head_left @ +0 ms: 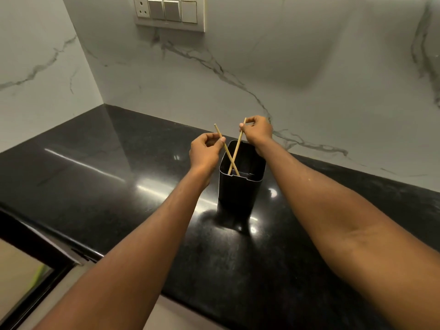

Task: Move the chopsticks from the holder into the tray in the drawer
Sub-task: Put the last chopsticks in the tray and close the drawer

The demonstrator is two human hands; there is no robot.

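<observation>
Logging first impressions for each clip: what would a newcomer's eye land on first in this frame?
First, the two thin wooden chopsticks crossing in an X at centre frame, one pinched by the left hand, the other by the right hand, lower ends inside the dark rectangular holder. The holder stands upright on the glossy black countertop. Behind, a white marble wall carries a switch panel at top.

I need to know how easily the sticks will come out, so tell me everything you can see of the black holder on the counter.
The holder is a tall, dark, matte box with rounded corners, probably metal or plastic, open at the top. It stands upright on the glossy black counter, near the marble wall. Two thin wooden chopsticks lean inside it, crossing at the rim. The left hand and right hand each pinch one stick; neither hand clearly touches the holder itself.
</observation>
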